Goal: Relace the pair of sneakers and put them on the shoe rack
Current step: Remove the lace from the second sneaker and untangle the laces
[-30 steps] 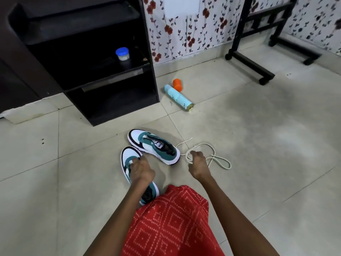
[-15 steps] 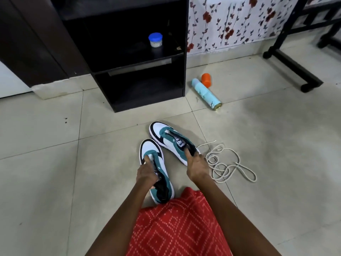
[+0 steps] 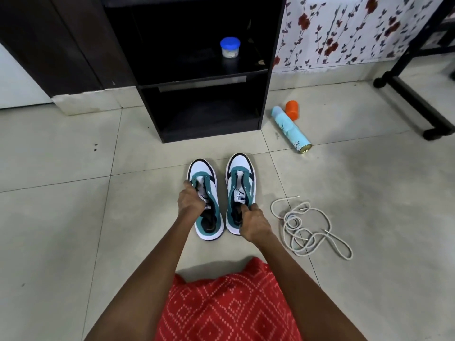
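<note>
In the head view, the pair was seen on the tiled floor, side by side, toes pointed at the black shoe rack (image 3: 204, 81) just ahead. The left sneaker (image 3: 200, 168) and the right sneaker (image 3: 240, 168) were both shown unlaced: white toes, teal panels, black trim, and a logo label on the right tongue. The left sneaker was gripped at its tongue by the left hand (image 3: 190, 201), fingers curled. The right sneaker was held at its collar by the right hand (image 3: 253, 223), fingertips tucked into the opening. The loose cream laces (image 3: 306, 233) were left in a tangle on the floor to the right of the pair, apart from it.
</note>
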